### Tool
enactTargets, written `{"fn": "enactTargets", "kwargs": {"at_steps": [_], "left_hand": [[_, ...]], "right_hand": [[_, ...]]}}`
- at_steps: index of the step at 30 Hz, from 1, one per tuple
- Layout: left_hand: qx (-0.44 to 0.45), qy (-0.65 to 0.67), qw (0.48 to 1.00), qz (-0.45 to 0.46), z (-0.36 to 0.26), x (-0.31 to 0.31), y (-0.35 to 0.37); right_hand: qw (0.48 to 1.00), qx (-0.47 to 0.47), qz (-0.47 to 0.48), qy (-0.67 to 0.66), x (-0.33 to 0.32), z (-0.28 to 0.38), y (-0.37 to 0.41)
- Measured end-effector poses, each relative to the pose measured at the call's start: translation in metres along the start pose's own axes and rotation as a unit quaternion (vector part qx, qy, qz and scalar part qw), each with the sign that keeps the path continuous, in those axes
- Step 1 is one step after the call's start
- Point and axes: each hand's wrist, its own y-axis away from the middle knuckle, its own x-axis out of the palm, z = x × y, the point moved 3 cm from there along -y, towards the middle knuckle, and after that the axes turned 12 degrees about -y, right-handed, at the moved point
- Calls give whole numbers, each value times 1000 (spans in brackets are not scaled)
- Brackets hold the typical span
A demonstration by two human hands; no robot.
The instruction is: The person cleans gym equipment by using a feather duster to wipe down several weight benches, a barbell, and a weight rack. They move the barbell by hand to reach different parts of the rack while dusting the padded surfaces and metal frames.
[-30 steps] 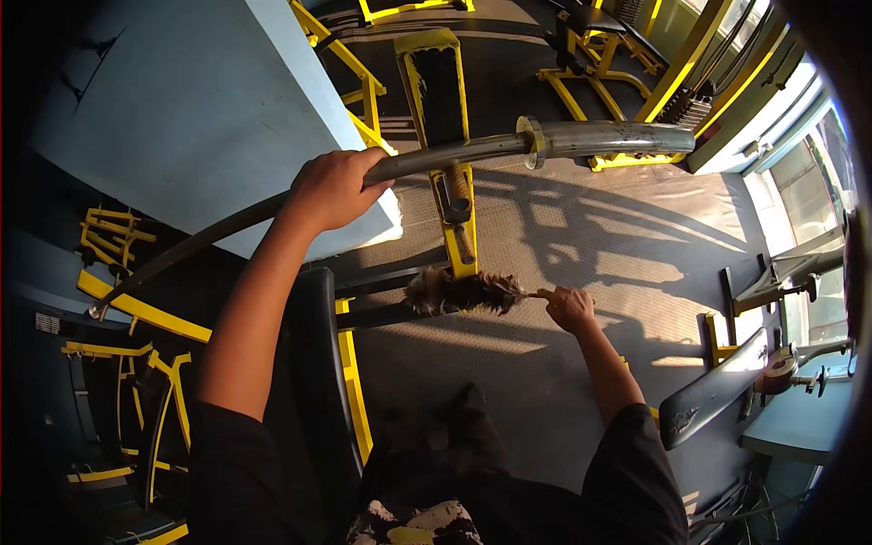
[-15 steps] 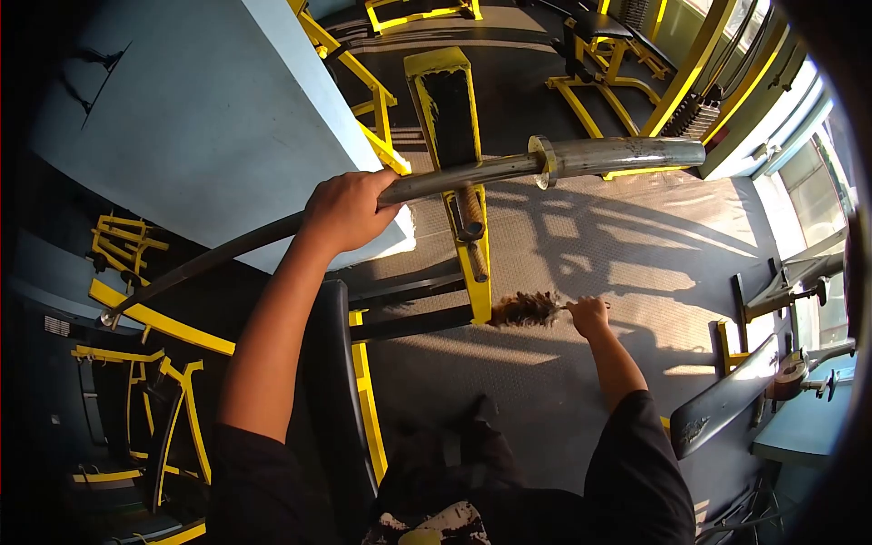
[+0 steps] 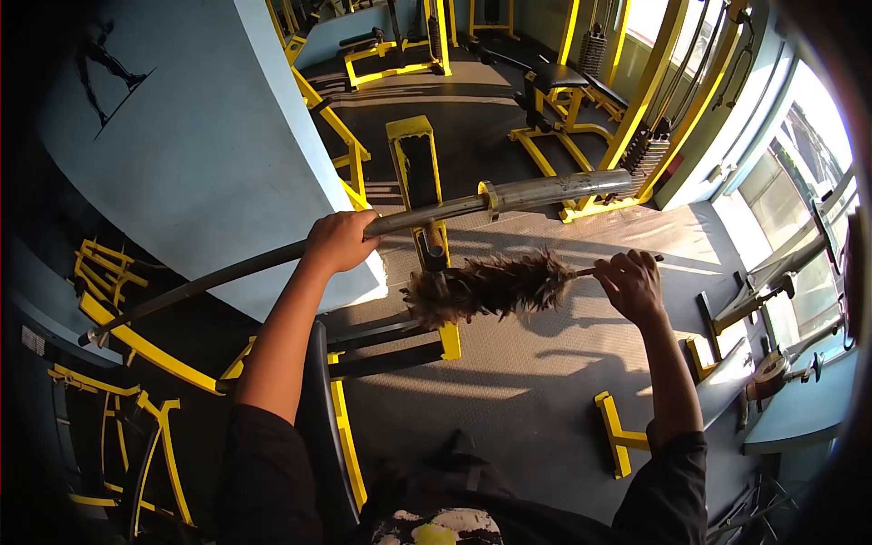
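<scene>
My left hand (image 3: pixel 341 241) is wrapped round a long steel barbell (image 3: pixel 427 216), which runs from the lower left to its thick sleeve end at the upper right. In my right hand (image 3: pixel 633 286) is the thin handle of a feather duster (image 3: pixel 495 289). The duster's brown feathers point left, below the barbell, and overlap the yellow upright (image 3: pixel 447 331) of a bench rack in this view. A short textured peg (image 3: pixel 434 241) juts from that upright, just under the bar.
A black padded bench (image 3: pixel 331 427) stands at my left, beside a pale blue wall (image 3: pixel 209 136). Yellow weight machines (image 3: pixel 568 86) stand at the back. More padded equipment (image 3: pixel 772 377) is by the windows on the right. A yellow foot bar (image 3: pixel 615 436) lies low at right.
The feather duster has come up from behind the rack's upright towards the barbell, its feathers now in full view. The view has shifted; my left hand still grips the bar.
</scene>
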Motion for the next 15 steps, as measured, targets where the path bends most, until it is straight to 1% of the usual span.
{"fn": "enactTargets", "kwargs": {"at_steps": [1,3,4,5,6,7,9,11,13,15], "left_hand": [[3,-1,1000,-7,0,0,1],[5,-10,1000,-22,-1,-1,3],[0,-5,1000,-7,-2,-4,4],[4,-5,1000,-13,-4,-6,5],[0,-9,1000,-12,-5,-5,4],[-4,-13,1000,-10,-6,-5,5],[0,-7,1000,-11,-6,-3,4],[13,6,999,-38,-6,0,5],[19,3,999,-35,-10,-5,7],[15,-8,999,-30,-9,-4,8]], "right_hand": [[1000,0,-6,6,-18,3,6],[996,50,-7,71,-50,7,27],[992,88,-29,86,-64,7,40],[986,125,-50,101,-76,7,55],[980,162,-80,87,-85,7,70],[977,173,-100,78,-92,9,81],[976,191,-98,29,-92,15,99],[977,186,-107,-18,-81,23,106],[967,220,-126,-19,-55,30,106],[953,262,-140,-56,-21,35,104]]}}
